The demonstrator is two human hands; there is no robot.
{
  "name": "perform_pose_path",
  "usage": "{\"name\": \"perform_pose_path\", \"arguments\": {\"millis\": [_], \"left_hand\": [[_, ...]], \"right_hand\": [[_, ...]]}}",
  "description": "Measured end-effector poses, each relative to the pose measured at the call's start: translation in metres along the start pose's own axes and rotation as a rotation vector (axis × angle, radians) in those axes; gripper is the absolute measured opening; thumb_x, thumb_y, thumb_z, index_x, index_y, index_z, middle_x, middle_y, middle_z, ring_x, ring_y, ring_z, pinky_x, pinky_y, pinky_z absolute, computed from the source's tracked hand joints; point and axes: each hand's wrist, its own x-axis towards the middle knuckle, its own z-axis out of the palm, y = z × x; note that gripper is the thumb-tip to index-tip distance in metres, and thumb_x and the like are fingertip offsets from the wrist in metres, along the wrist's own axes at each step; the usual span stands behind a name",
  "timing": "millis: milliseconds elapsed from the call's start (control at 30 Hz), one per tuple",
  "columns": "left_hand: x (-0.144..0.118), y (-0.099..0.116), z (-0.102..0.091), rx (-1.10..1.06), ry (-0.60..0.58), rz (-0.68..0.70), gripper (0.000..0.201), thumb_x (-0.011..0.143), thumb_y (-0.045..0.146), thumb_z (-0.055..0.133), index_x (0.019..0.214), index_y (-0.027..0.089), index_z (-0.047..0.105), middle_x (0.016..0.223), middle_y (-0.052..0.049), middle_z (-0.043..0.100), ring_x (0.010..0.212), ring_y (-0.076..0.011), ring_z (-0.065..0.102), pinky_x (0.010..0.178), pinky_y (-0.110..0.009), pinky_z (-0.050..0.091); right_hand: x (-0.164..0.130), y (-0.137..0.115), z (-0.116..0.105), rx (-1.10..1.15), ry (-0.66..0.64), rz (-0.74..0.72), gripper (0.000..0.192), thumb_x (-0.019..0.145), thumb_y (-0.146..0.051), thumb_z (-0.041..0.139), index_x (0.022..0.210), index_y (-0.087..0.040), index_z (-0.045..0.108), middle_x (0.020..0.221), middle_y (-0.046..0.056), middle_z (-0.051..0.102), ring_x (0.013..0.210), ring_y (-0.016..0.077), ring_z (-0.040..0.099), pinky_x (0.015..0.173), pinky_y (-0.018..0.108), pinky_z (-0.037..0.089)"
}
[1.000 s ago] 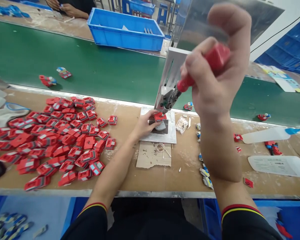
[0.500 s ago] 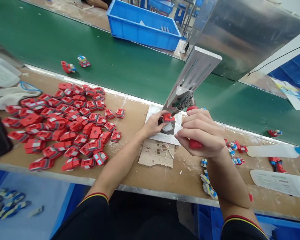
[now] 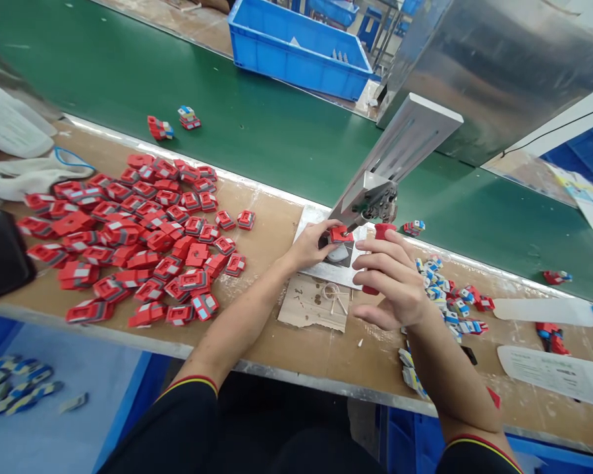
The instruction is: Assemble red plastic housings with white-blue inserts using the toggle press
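My left hand (image 3: 312, 246) pinches a red plastic part (image 3: 340, 234) on the metal base plate (image 3: 304, 224), right beneath the tip of a toggle clamp (image 3: 380, 197). The clamp is mounted on a slanted metal upright (image 3: 400, 155). Beside the clamp, my right hand (image 3: 393, 280) has its fingers spread and slightly curled around the red clamp handle (image 3: 384, 230), without gripping it; the fingers partly hide the handle. A pale rounded piece (image 3: 337, 253) lies just in front of the red part.
Many red parts (image 3: 143, 240) are heaped at left; blue, white and yellow pieces (image 3: 437, 280) lie at right. The green conveyor belt (image 3: 257, 131) runs behind, carrying a few assembled pieces. Beyond it stands a blue bin (image 3: 296, 56). Cardboard (image 3: 301, 306) lies before the base plate.
My right hand has loosened from the red clamp handle, its fingers spreading apart. My left hand still holds the red part at the clamp tip. The whole view has shifted slightly.
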Motion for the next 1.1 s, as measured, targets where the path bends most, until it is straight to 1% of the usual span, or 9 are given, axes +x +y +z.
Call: {"name": "perform_pose_path", "arguments": {"millis": [133,233,367,600,767,867,967,1033,1100], "left_hand": [[-0.001,0.0,0.0,0.069,0.005,-0.011,0.048,0.091,0.018,0.072,0.137,0.019,0.061,0.129,-0.012,0.077,0.117,-0.0253,0.074,0.109,-0.043,0.054],[-0.001,-0.001,0.001,0.099,0.005,0.015,0.048,0.091,0.018,0.072,0.137,0.017,0.061,0.127,-0.013,0.077,0.116,-0.0259,0.075,0.112,-0.044,0.052],[-0.001,-0.004,0.003,0.144,0.015,0.01,0.049,0.091,0.018,0.073,0.138,0.019,0.061,0.126,-0.011,0.078,0.113,-0.0241,0.076,0.109,-0.042,0.054],[-0.003,-0.005,0.001,0.16,0.017,0.028,0.046,0.091,0.015,0.069,0.136,0.015,0.062,0.125,-0.012,0.079,0.111,-0.0221,0.076,0.104,-0.037,0.057],[0.001,-0.006,0.003,0.137,-0.007,0.012,0.047,0.088,0.009,0.063,0.135,0.015,0.062,0.129,-0.013,0.077,0.109,-0.0222,0.076,0.103,-0.039,0.058],[0.001,0.001,-0.004,0.159,-0.032,0.022,0.051,0.089,0.011,0.063,0.139,0.016,0.059,0.13,-0.013,0.076,0.114,-0.0233,0.075,0.104,-0.039,0.058],[-0.014,0.016,-0.036,0.327,-0.037,0.0,0.058,0.09,0.019,0.069,0.146,0.016,0.054,0.132,-0.016,0.074,0.122,-0.0279,0.072,0.108,-0.044,0.056],[-0.037,0.027,-0.071,0.546,-0.046,-0.045,0.049,0.093,0.025,0.067,0.141,0.018,0.059,0.139,-0.017,0.07,0.13,-0.0322,0.067,0.113,-0.05,0.051],[-0.066,0.036,-0.107,0.784,-0.102,-0.146,0.04,0.096,0.029,0.062,0.136,0.022,0.065,0.138,-0.016,0.07,0.133,-0.035,0.064,0.117,-0.056,0.045]], "right_hand": [[-0.003,-0.016,0.016,0.179,0.485,0.562,0.014,0.097,-0.044,0.062,0.107,-0.034,0.063,0.111,0.007,0.065,0.106,0.0273,0.069,0.091,0.049,0.061],[0.009,-0.026,0.015,0.748,0.338,0.976,0.02,0.094,-0.039,0.064,0.11,-0.03,0.059,0.096,0.003,0.065,0.075,0.0178,0.066,0.062,0.035,0.059],[0.026,-0.031,0.017,1.263,0.185,1.205,0.028,0.09,-0.047,0.07,0.088,-0.027,0.051,0.059,-0.011,0.042,0.037,0.0065,0.032,0.034,0.023,0.032],[0.018,-0.008,0.078,0.975,0.547,1.157,0.064,0.072,-0.076,0.083,0.069,-0.026,0.043,0.045,-0.014,0.033,0.034,0.003,0.023,0.032,0.021,0.018],[0.01,0.017,0.102,0.916,0.583,1.087,0.07,0.065,-0.085,0.08,0.067,-0.026,0.043,0.045,-0.013,0.035,0.037,0.0048,0.031,0.036,0.023,0.025],[0.003,0.021,0.087,0.997,0.327,1.063,0.063,0.075,-0.08,0.076,0.069,-0.025,0.047,0.05,-0.01,0.041,0.042,0.0068,0.038,0.043,0.025,0.035],[-0.02,0.016,0.051,0.828,0.12,1.0,0.046,0.081,-0.064,0.08,0.094,-0.022,0.064,0.084,0.002,0.07,0.072,0.0141,0.064,0.065,0.03,0.054],[-0.045,0.013,0.024,0.635,0.138,0.981,0.047,0.081,-0.055,0.082,0.113,-0.024,0.067,0.111,0.007,0.073,0.095,0.0188,0.07,0.08,0.034,0.058],[-0.071,0.011,0.001,0.476,0.223,0.994,0.037,0.086,-0.05,0.078,0.111,-0.024,0.068,0.107,0.006,0.074,0.093,0.0182,0.069,0.079,0.033,0.057]]}}
